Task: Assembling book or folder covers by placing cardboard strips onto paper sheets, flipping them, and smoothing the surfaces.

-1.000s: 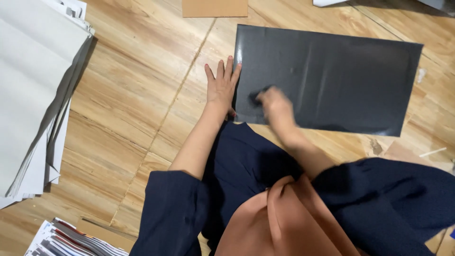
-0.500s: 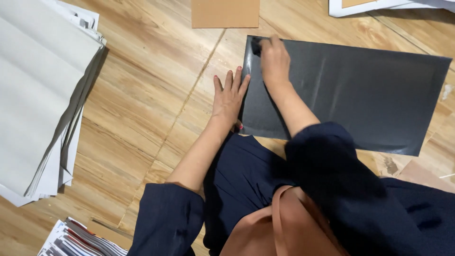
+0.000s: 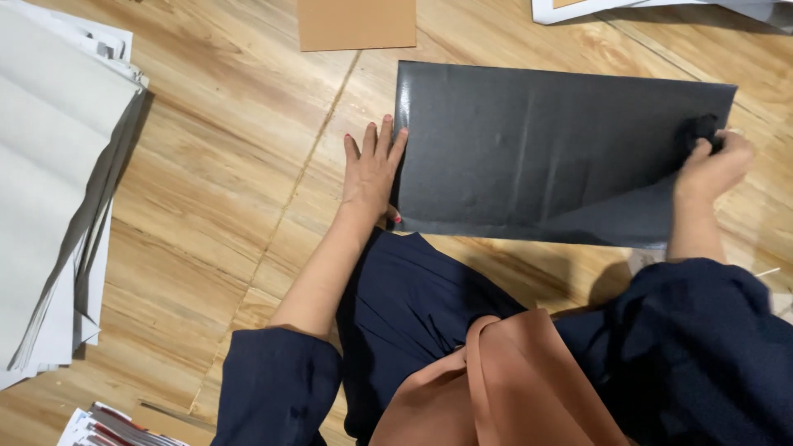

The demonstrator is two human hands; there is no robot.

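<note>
- On the wooden floor, we see the large black sheet lying flat just ahead of the knees, mostly smooth, a few creases left near its lower edge.
- We find the left hand spread open, fingers flat, pinning the sheet's left edge.
- The right hand curls around a small dark wad at the sheet's right edge, so we judge the pressing nearly done.
- A grey paper stack waits at the floor's left edge.

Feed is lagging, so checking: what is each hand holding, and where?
The right hand grips a small dark wad pressed at the black sheet's right end. The left hand holds nothing, resting flat at the sheet's left edge.
</note>
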